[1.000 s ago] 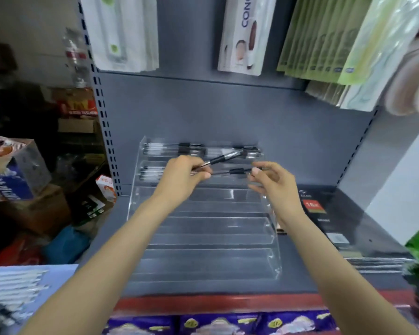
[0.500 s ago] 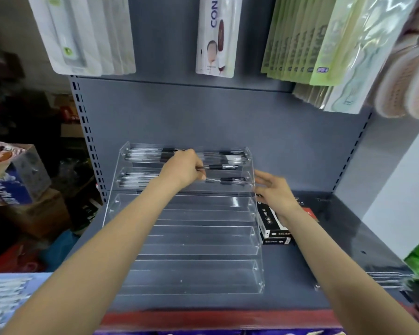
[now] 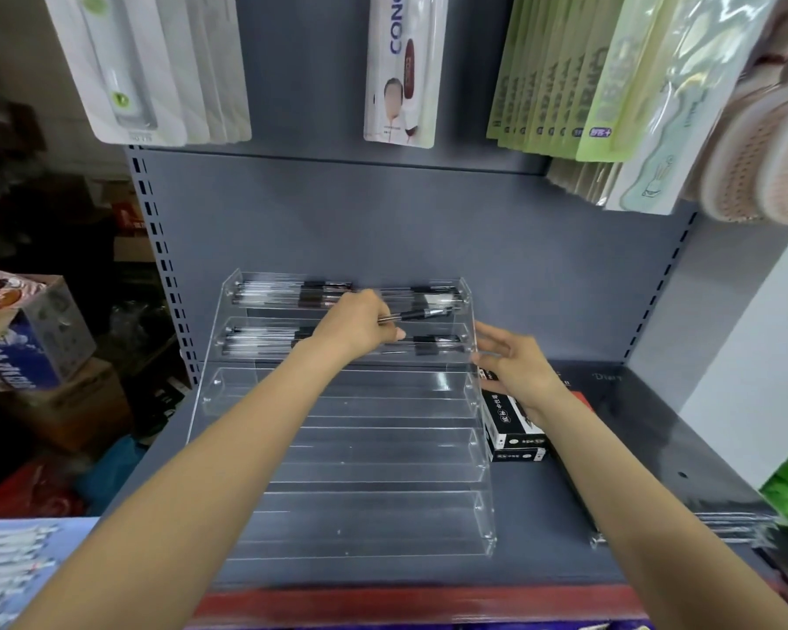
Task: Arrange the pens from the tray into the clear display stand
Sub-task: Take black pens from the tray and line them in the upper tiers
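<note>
On the grey shelf [image 3: 587, 493] sits the clear stand [image 3: 351, 452], five stepped troughs. Only the top two hold pens [image 3: 274, 295]; the lower three look bare. The left hand [image 3: 360, 327] pinches one pen [image 3: 421, 315] by its tip end, and the barrel sticks out to the right, hovering between the top and second rows. The right hand [image 3: 517, 372] is loose, fingers spread, holding nothing, just beside the stand's right wall and over a black box [image 3: 512, 429].

What could go wrong, imo: the pen is only held at one end, so the free end could dip and catch the trough lip, or knock the pens already lying there out of line. The acrylic edges are hard to see, so clipping one is easy. A bump from the right hand could shove the stand sideways.

Room-wise: plenty of open air above the lower rows, tight up top near the back panel [image 3: 406, 229]. The tray [image 3: 5, 566] is at bottom left.
</note>
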`<action>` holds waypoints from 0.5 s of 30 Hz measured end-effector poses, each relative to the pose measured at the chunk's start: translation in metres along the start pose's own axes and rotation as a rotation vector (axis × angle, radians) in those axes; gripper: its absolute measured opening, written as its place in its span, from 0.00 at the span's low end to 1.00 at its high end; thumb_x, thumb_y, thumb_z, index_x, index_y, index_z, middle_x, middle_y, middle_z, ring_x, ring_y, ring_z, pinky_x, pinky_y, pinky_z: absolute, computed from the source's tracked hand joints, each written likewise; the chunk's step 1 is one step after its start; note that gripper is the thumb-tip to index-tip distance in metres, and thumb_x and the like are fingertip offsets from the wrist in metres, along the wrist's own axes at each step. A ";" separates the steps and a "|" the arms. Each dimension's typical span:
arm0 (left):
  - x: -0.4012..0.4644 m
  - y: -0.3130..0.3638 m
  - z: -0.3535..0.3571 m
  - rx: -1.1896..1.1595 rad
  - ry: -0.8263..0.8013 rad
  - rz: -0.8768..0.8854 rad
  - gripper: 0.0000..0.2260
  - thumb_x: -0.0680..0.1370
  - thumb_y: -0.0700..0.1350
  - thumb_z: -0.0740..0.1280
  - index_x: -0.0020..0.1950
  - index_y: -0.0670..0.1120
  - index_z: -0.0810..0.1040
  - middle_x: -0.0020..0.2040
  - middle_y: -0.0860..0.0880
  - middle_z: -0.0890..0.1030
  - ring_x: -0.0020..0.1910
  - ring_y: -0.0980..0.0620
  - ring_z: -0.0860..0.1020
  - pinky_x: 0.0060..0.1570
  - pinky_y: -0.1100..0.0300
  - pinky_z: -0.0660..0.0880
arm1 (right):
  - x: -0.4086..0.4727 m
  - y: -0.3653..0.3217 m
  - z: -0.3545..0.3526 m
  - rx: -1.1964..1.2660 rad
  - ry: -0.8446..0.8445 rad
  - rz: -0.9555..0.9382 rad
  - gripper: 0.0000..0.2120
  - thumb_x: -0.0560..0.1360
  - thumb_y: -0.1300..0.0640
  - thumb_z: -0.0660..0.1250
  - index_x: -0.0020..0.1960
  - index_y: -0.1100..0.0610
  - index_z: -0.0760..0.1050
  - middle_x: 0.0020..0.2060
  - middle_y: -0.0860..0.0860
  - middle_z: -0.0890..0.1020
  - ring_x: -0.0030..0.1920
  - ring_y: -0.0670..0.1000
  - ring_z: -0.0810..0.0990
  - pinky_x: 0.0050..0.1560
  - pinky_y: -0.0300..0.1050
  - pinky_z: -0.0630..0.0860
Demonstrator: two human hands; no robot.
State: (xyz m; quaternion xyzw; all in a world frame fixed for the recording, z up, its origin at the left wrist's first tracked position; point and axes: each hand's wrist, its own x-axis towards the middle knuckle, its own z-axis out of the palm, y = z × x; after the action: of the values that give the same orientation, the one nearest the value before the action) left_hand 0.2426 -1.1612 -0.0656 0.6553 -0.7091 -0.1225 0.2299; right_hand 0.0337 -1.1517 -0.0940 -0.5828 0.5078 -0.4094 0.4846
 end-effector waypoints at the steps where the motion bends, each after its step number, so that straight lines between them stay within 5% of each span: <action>1: -0.002 0.000 0.002 0.005 0.002 0.023 0.16 0.77 0.51 0.66 0.35 0.42 0.73 0.30 0.48 0.71 0.34 0.49 0.70 0.36 0.59 0.66 | 0.000 0.000 0.000 -0.003 0.000 0.003 0.24 0.77 0.70 0.60 0.71 0.55 0.66 0.64 0.53 0.75 0.63 0.53 0.74 0.62 0.55 0.74; 5: -0.008 -0.003 0.006 -0.008 0.022 0.128 0.13 0.82 0.45 0.56 0.55 0.43 0.78 0.52 0.43 0.81 0.53 0.43 0.76 0.55 0.54 0.72 | 0.000 0.001 -0.001 -0.008 0.001 0.010 0.25 0.77 0.69 0.61 0.71 0.54 0.66 0.64 0.54 0.75 0.64 0.53 0.74 0.61 0.56 0.74; 7: -0.009 -0.005 0.005 -0.021 0.053 0.155 0.13 0.81 0.41 0.56 0.63 0.45 0.75 0.57 0.45 0.79 0.57 0.46 0.76 0.56 0.57 0.71 | 0.000 0.001 -0.002 -0.006 0.006 0.013 0.25 0.77 0.69 0.61 0.71 0.54 0.65 0.65 0.54 0.75 0.65 0.53 0.73 0.61 0.57 0.74; 11: -0.008 -0.003 0.004 -0.111 0.068 0.165 0.09 0.80 0.38 0.59 0.56 0.46 0.76 0.48 0.50 0.78 0.46 0.52 0.75 0.46 0.64 0.68 | -0.001 0.002 -0.002 -0.014 0.006 0.009 0.25 0.77 0.68 0.61 0.71 0.52 0.66 0.65 0.54 0.74 0.64 0.52 0.73 0.59 0.53 0.76; 15: -0.005 -0.001 0.008 -0.081 0.004 0.168 0.08 0.79 0.39 0.62 0.54 0.46 0.79 0.50 0.49 0.81 0.51 0.52 0.78 0.52 0.62 0.71 | -0.001 0.002 -0.002 -0.026 0.006 0.010 0.25 0.77 0.68 0.61 0.71 0.52 0.65 0.65 0.54 0.74 0.64 0.52 0.73 0.59 0.54 0.76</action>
State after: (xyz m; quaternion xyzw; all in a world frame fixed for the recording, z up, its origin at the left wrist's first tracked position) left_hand 0.2394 -1.1577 -0.0735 0.5839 -0.7555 -0.1299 0.2672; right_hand 0.0310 -1.1508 -0.0954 -0.5855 0.5174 -0.4021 0.4774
